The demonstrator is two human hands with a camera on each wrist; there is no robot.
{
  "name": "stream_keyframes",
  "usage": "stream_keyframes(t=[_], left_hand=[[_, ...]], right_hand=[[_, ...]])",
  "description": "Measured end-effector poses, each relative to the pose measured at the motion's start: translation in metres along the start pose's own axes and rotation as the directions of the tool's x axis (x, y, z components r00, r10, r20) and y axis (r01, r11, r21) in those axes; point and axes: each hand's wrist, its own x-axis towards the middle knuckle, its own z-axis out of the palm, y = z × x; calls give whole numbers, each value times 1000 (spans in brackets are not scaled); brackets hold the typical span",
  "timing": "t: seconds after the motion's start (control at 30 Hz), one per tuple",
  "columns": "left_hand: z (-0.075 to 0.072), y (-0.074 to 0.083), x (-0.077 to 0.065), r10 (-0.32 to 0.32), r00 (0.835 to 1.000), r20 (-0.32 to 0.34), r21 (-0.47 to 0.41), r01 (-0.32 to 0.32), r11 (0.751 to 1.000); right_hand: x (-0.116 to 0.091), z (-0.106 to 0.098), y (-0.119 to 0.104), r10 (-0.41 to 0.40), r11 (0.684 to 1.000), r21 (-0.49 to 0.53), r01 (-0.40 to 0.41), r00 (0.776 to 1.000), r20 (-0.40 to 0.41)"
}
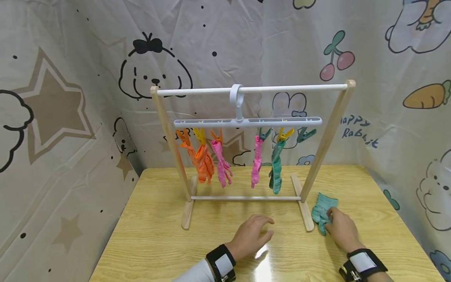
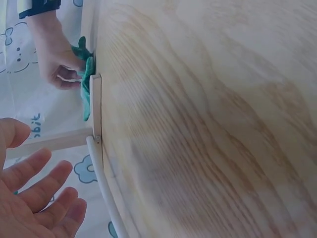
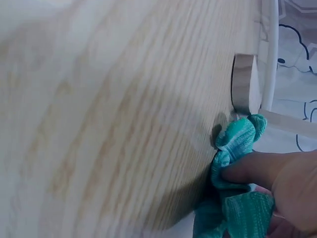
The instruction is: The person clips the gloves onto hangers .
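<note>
A small green knitted glove (image 1: 323, 207) lies on the table at the right, beside the rack's right foot. My right hand (image 1: 343, 230) pinches it by its near side, and in the right wrist view the thumb presses into the bunched green fabric (image 3: 247, 208). My left hand (image 1: 249, 237) hovers over the table in front of the rack, fingers loosely bent and apart, holding nothing. Above, a white hanger (image 1: 246, 122) carries an orange glove (image 1: 204, 163), two pink gloves (image 1: 221, 163) and a green glove (image 1: 276, 166) in coloured clips.
A wooden rack with a white top rod (image 1: 292, 89) stands across the table (image 1: 158, 239), its right foot (image 1: 302, 203) close to the loose glove. One green clip (image 1: 305, 134) at the hanger's right end holds nothing. Printed curtains (image 1: 229, 47) enclose the back and sides.
</note>
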Motion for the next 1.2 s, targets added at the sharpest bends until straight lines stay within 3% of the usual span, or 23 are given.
stream_keyframes(t=[0.23, 0.57, 0.97, 1.2], left_hand=[[-4, 0, 2, 7, 1000, -6, 5, -7, 1000], [-10, 2, 5, 2, 1000, -19, 8, -2, 1000], [-26, 12, 11, 39, 998, -57, 7, -39, 999], [-38, 22, 16, 84, 993, -86, 14, -83, 996]], right_hand=[[-8, -6, -4, -21, 998, 65, 23, 999, -31], [-22, -27, -26, -75, 986, 135, 100, 980, -183], [-44, -47, -60, -156, 970, 124, 208, 928, -338], [-53, -57, -74, -187, 958, 131, 254, 904, -386]])
